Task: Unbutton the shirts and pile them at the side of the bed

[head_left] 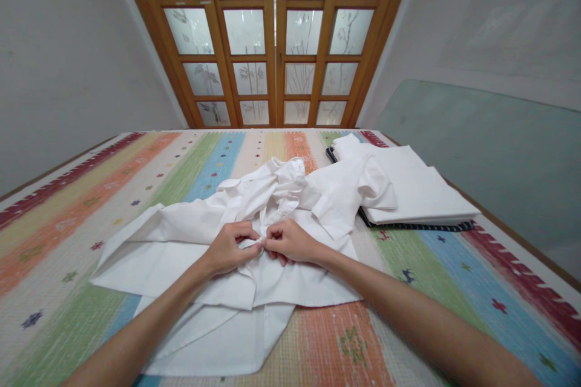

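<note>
A white collared shirt point(181, 224) lies spread and rumpled in front of me, its collar toward the far side and its hem toward me. My left hand point(233, 247) pinches the cloth along the middle of the shirt's front. Right beside it, my right hand point(287, 240) is also closed on the front edge, the fingertips of both nearly touching. Any button between them is too small and covered to make out. One sleeve point(340, 193) stretches to the right and overlaps a folded stack.
Folded white cloths point(413, 187) lie at the right on a dark striped piece point(426, 227). Under everything is a colourful striped cover point(54, 242). Beyond stand wooden doors with frosted panes point(252, 30); a pale green glass panel point(476, 139) leans against the right wall.
</note>
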The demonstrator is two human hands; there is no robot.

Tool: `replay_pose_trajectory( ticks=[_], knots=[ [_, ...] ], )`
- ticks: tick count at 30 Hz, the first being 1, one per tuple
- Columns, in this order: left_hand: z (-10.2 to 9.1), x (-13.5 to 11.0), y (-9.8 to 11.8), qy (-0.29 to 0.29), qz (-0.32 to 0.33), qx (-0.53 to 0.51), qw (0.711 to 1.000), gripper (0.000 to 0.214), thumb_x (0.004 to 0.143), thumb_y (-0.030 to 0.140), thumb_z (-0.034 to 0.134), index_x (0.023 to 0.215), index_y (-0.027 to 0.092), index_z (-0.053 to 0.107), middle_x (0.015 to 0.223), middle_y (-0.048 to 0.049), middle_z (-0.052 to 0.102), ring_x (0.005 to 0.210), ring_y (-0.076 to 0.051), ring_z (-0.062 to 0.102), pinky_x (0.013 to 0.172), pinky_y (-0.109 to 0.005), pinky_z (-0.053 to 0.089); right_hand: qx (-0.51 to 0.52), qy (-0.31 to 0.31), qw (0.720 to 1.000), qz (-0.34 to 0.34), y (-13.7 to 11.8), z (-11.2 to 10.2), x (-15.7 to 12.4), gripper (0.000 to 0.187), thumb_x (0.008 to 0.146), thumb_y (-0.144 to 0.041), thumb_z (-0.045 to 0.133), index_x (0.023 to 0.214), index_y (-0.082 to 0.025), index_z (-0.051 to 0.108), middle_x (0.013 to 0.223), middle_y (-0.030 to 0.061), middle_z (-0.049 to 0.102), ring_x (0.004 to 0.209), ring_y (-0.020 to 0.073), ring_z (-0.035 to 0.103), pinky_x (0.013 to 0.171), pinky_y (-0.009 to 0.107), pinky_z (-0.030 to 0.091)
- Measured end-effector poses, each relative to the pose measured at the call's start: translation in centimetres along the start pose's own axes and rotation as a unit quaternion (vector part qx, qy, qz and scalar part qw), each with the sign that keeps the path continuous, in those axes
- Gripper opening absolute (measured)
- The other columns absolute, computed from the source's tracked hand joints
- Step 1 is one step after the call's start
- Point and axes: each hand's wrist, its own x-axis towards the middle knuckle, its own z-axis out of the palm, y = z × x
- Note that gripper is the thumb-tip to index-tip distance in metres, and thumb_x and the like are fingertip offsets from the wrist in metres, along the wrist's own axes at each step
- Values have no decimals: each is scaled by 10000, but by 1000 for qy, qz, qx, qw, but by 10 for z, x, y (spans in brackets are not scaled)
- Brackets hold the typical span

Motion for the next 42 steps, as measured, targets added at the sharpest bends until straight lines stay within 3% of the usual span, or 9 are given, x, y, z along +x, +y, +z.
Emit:
replay_pose_trajectory(
  ticks=[14,22,27,31,34,37,39,40,42],
  knots=[
    [1,-1,0,18,-1,-7,1000,125,713,183,627,697,145,745,566,14,549,544,-93,463,524,-203,334,66,14,996,49,-8,4,5,237,764,-205,514,536,-156,557,413,-45,538,279,57,421,307,159,270],
    [1,-3,-1,52,0,-4,999,237,778,294,640,612,130,681,555,4,572,532,-94,487,525,-206,349,128,126,981,70,-2,5,12,249,751,-264,475,515,-185,485,404,-31,529,246,68,364,288,191,227],
    [-8,-4,1,54,31,69,996,288,841,326,577,624,143,627,562,10,559,520,-92,460,536,-216,359,-12,172,985,-4,4,6,10,255,802,-278,484,560,-195,488,454,-30,536,335,85,414,387,208,311],
    [-36,-6,11,32,89,236,967,260,889,353,513,785,164,658,674,-29,630,658,-150,558,710,-280,441,-315,182,924,-121,1,-5,-4,291,851,-257,524,568,-195,505,537,10,556,516,129,497,583,254,402],
    [-68,-20,12,68,60,336,937,381,859,508,527,1012,182,651,1034,-106,678,993,-246,595,928,-378,431,-465,208,850,-135,-10,-33,-19,190,892,-262,493,793,-182,633,800,87,653,764,211,586,738,312,449],
    [-102,-51,-10,130,-45,400,906,788,743,707,540,1319,174,482,1422,-143,466,1317,-362,391,1085,-507,314,-558,278,774,-112,-16,-73,-35,300,884,-257,497,1130,-132,615,1146,174,603,1077,302,525,936,410,414],
    [-121,-78,-35,124,-148,425,884,923,728,770,483,1401,147,380,1482,-154,394,1372,-448,284,1081,-634,239,-593,329,733,-57,-12,-98,-43,487,872,-322,535,1310,-111,518,1347,212,490,1219,369,431,1011,495,349],
    [-127,-91,-48,119,-206,428,872,954,729,793,438,1417,137,357,1481,-160,398,1371,-478,268,1062,-678,225,-597,336,728,-23,-8,-108,-46,559,875,-367,537,1361,-99,472,1389,223,455,1258,386,402,1032,515,323],
    [-132,-114,-70,63,-285,395,871,948,782,776,324,1433,86,332,1471,-186,413,1353,-467,324,1061,-653,264,-584,291,757,33,4,-119,-49,642,899,-444,497,1415,-72,407,1384,231,478,1265,373,432,1051,500,311]
  ],
)
